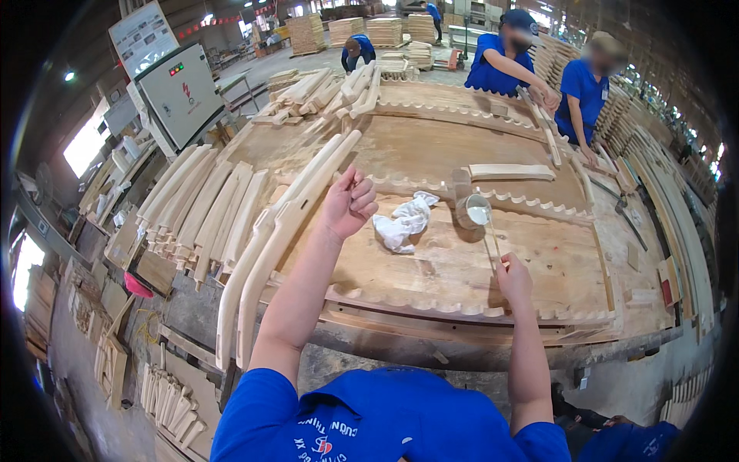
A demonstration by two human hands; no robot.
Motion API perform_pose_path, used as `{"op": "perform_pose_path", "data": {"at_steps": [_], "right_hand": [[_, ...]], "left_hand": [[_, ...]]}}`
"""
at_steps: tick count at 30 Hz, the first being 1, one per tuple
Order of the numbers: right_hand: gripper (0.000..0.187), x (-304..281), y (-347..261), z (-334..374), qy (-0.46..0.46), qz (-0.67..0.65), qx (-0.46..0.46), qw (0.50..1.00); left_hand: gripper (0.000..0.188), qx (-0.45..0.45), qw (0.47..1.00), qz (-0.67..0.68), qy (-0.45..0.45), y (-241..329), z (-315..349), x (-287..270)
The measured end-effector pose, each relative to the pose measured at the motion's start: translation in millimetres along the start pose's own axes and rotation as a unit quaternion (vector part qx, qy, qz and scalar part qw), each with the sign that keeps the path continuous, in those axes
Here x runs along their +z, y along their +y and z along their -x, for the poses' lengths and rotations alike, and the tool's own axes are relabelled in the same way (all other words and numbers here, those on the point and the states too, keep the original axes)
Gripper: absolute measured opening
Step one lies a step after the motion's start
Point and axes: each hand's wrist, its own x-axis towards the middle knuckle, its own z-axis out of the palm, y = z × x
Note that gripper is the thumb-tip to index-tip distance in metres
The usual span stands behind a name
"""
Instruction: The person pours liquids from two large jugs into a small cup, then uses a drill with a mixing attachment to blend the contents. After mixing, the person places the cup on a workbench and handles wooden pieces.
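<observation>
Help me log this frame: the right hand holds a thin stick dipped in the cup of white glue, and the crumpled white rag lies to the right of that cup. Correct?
Not quite. In the head view the crumpled white rag lies to the left of the cup of white glue, not the right. The rest stands: the right hand holds a thin stick dipped in that cup.

Left grip (348,204) loosely curled, arm outstretched; right grip (514,281) pinched shut, forearm raised.
</observation>
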Motion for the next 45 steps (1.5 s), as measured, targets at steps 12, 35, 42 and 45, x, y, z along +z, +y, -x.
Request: {"op": "perform_pose_path", "data": {"at_steps": [12, 35, 42, 45], "right_hand": [[0.018, 16, -40, 42, 0.147, -0.149, -0.076, 0.975], [0.008, 27, -61, 70, 0.068, -0.162, -0.195, 0.965], [0.008, 25, -63, 69, 0.06, -0.2, -0.248, 0.946], [0.008, 23, -54, 60, 0.098, -0.189, -0.269, 0.939]], "left_hand": [[0.036, -0.061, 0.997, 0.047, -0.02, 20, 57, -45], [0.032, 0.001, 0.808, -0.58, 0.104, -51, -108, -53], [0.021, 0.086, 0.475, -0.867, 0.126, -33, -130, -28], [0.016, 0.212, 0.456, -0.854, 0.136, -36, -122, -16]]}}
